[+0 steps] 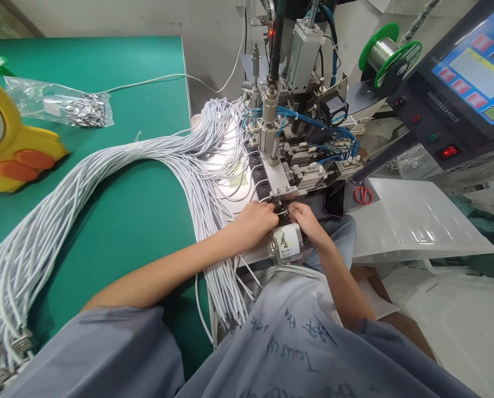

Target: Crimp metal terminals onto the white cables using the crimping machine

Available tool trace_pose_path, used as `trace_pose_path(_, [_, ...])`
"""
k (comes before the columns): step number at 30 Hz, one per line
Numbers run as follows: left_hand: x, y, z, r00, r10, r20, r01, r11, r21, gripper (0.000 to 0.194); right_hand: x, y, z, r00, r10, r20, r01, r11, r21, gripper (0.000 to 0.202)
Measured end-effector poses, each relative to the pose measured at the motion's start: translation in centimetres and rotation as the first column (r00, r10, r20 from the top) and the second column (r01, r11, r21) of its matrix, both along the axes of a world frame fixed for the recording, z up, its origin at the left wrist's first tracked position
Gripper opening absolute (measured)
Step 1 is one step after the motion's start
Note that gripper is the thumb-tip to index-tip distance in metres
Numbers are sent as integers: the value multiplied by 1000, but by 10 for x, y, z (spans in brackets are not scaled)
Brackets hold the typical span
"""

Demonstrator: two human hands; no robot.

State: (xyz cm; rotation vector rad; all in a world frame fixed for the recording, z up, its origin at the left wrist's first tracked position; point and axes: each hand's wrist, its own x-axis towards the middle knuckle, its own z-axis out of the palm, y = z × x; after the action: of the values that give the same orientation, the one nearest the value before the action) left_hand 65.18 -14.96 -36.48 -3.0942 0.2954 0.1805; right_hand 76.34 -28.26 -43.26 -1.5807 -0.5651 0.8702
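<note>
My left hand (261, 218) is closed, its fingers pinched at the front of a bench machine (277, 177). A thin white cable (263, 199) runs in to these fingertips. Just to the right, my right hand (307, 218) is closed in a pinch as well. A short, thin, light piece shows between the two hands, and its far end is hidden by the right fingers. Directly below them sits a metal cylinder with a white label (289, 241). A big bundle of white cables (147, 148) lies left of my hands, fanning out beside the machine.
A green mat (143, 83) covers the table at left, with a yellow toy-shaped object (18, 138) and a bag of metal parts (84, 110). On the right are a phone (334, 199), red scissors (363, 194), a wire spool (385, 55) and a control screen (479, 72).
</note>
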Motion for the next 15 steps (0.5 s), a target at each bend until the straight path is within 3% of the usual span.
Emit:
trace_pose_path(3, [0, 3, -2, 1000, 20, 18, -20, 1000, -14, 19, 3, -1, -4, 994, 1, 107, 2, 1000, -31, 31])
trace_pose_path(7, [0, 1, -3, 998, 48, 45, -48, 999, -2, 18, 5, -4, -6, 967, -93, 237, 108, 993, -54, 26])
trace_pose_path(15, [-2, -8, 2, 991, 133, 34, -134, 991, 24, 16, 0, -2, -5, 972, -47, 232, 55, 998, -30, 28])
